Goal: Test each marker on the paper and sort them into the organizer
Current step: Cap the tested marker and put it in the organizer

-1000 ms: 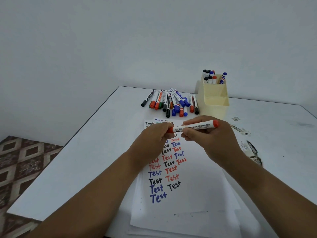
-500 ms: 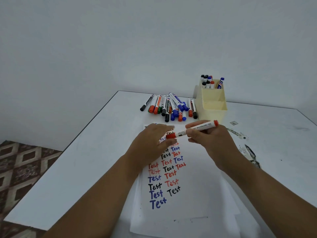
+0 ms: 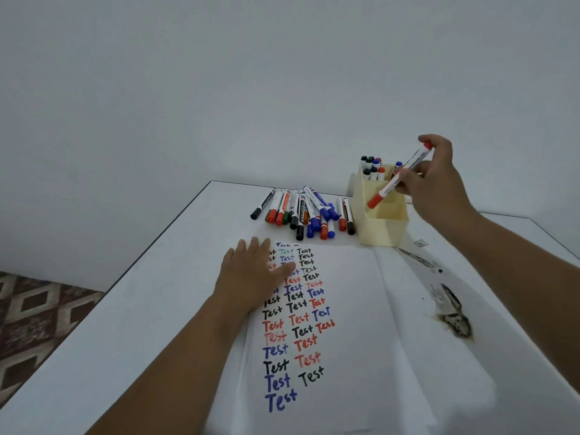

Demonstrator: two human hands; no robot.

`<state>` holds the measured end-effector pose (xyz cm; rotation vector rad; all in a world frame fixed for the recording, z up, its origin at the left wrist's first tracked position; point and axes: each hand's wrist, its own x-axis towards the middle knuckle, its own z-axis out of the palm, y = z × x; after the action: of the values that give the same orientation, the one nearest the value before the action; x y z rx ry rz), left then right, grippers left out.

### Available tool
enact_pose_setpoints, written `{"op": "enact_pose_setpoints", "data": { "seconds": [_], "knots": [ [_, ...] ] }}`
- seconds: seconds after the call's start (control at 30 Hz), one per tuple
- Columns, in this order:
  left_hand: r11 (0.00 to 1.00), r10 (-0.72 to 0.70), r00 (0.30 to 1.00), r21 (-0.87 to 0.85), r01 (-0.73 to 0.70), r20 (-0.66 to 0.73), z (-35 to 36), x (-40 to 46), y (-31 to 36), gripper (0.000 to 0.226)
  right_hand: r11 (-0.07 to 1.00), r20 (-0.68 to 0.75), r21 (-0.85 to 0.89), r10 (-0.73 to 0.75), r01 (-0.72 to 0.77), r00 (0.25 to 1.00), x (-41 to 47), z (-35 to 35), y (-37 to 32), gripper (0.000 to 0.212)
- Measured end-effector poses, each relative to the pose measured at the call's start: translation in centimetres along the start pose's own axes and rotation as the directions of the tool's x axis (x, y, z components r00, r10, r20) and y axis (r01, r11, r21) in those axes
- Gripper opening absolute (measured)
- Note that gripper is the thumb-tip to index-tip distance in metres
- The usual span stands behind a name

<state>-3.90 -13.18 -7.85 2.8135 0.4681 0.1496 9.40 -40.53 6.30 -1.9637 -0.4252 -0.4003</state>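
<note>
My right hand (image 3: 439, 180) holds a capped red whiteboard marker (image 3: 398, 177) tilted over the cream organizer (image 3: 383, 227), its red cap low over the front compartment. Several markers stand in the organizer's back compartments. My left hand (image 3: 251, 274) rests flat, fingers straight, on the top left of the white paper (image 3: 345, 309), which carries rows of the word "Test" in black, red, blue and green. A pile of loose markers (image 3: 304, 211) lies beyond the paper, left of the organizer.
The white table (image 3: 157, 293) has its left edge running diagonally, with patterned floor (image 3: 37, 318) beyond it. Dark scuff marks (image 3: 452, 315) stain the table to the right of the paper. A plain wall rises behind.
My right hand has carried the red marker up and right from above the paper to over the organizer. My left hand let go of the marker's cap end and now lies flat on the paper.
</note>
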Motion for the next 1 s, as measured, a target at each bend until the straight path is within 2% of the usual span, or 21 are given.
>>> {"op": "enact_pose_setpoints", "data": {
  "seconds": [0.23,0.4,0.57,0.67,0.73,0.8,0.83,0.87,1.0],
  "knots": [
    [1.000,0.014,1.000,0.014,-0.014,0.022,-0.6,-0.1,0.2,0.089,0.979,-0.129,-0.169,-0.133,0.111,0.983,5.4,-0.7,0.7,0.044],
    [1.000,0.007,1.000,0.011,-0.008,0.020,-0.5,0.2,0.1,0.090,0.966,-0.170,-0.228,-0.159,0.118,0.973,7.8,-0.4,1.0,0.041],
    [1.000,0.011,1.000,0.029,-0.012,0.023,-0.3,0.3,0.1,0.089,0.925,-0.057,-0.350,-0.176,0.145,0.983,8.4,1.4,2.4,0.040],
    [0.999,0.011,1.000,0.040,-0.012,0.022,-0.3,0.3,0.1,0.090,0.895,0.023,-0.428,-0.127,0.125,0.992,8.7,2.3,3.9,0.035],
    [0.998,0.009,1.000,0.055,-0.010,0.027,-0.3,0.2,0.2,0.090,0.817,0.070,-0.565,-0.086,0.111,0.994,9.0,2.9,4.8,0.034],
    [0.998,0.009,1.000,0.068,-0.011,0.028,-0.4,0.2,0.3,0.090,0.664,0.107,-0.742,-0.027,0.098,0.994,9.3,3.2,5.5,0.034],
    [0.998,0.009,1.000,0.069,-0.011,0.028,-0.3,0.2,0.4,0.090,0.598,0.114,-0.797,0.002,0.090,0.993,9.2,3.4,5.6,0.038],
    [0.998,0.009,1.000,0.068,-0.011,0.027,-0.3,0.2,0.4,0.090,0.575,0.120,-0.814,0.025,0.084,0.993,9.1,3.6,5.7,0.045],
    [0.998,0.013,1.000,0.062,-0.014,0.021,-0.2,0.2,0.3,0.090,0.622,0.130,-0.772,-0.051,0.134,0.990,7.9,3.7,5.5,0.071]
  ]
}}
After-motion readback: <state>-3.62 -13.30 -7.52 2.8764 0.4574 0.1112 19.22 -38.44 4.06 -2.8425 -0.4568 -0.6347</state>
